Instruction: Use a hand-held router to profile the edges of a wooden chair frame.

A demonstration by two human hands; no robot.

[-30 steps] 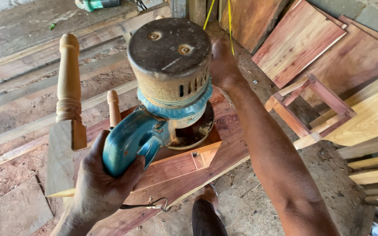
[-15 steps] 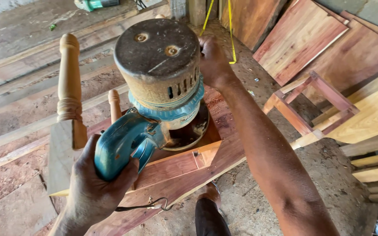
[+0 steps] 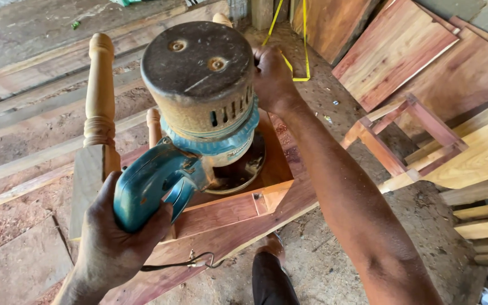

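Left hand (image 3: pixel 114 248) closed on router (image 3: pixel 201 107) blue handle, right hand (image 3: pixel 272 76) gripping far side; dusty grey motor cap, base on red board (image 3: pixel 227 220).

Router (image 3: pixel 204 101) on board (image 3: pixel 238 223), turned post (image 3: pixel 100 96) left, small frame (image 3: pixel 408 135) right.

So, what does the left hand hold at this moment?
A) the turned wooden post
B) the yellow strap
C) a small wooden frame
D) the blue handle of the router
D: the left hand wraps its fingers around the blue handle of the router, while the post stands untouched beside it.
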